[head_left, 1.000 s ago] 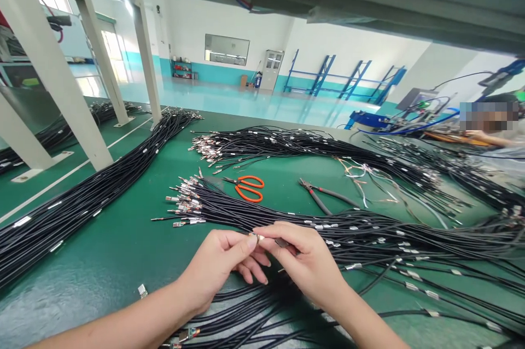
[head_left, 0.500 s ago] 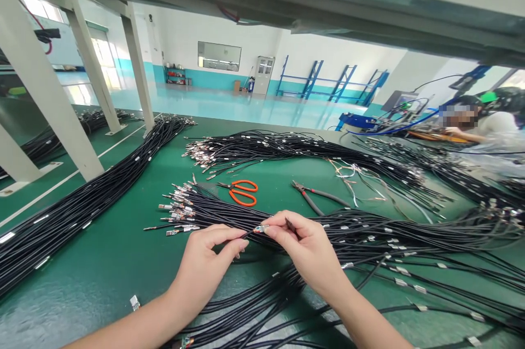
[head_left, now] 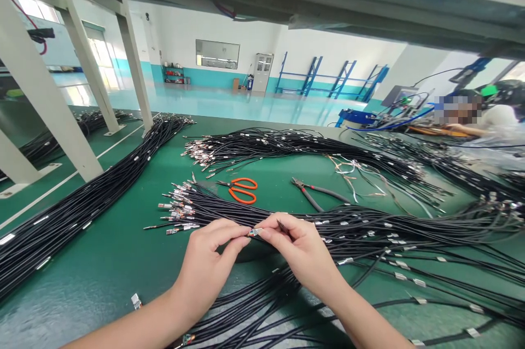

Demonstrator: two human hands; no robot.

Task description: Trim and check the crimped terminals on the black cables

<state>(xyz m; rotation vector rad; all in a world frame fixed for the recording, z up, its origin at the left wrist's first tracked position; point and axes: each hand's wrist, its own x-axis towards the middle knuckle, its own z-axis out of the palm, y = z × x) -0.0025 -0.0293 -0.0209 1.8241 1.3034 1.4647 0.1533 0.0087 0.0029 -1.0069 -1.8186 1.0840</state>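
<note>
Between the fingertips of both hands is a small metal cable connector (head_left: 255, 232) with coloured wires showing at it. My left hand (head_left: 209, 256) is closed in a pinch on the black cable right at the connector's left end. From the other side, my right hand (head_left: 305, 245) pinches the connector between thumb and forefinger. A thin dark pointed tool (head_left: 282, 226) is tucked in the right hand; its kind is unclear. Just behind the hands lies a bundle of black cables (head_left: 233, 208) with metal ends. More black cables (head_left: 246, 305) run below the wrists.
Orange-handled scissors (head_left: 243, 196) and grey-handled cutters (head_left: 324, 192) lie beyond the bundle. Other cable bundles lie at the left (head_left: 102, 196) and back (head_left: 266, 146). White frame posts (head_left: 137, 67) rise at left. A person (head_left: 498, 119) sits at far right.
My left fingertips and the connector have come together, covering the short cable stretch that showed between them. The connector sits slightly lower and further left.
</note>
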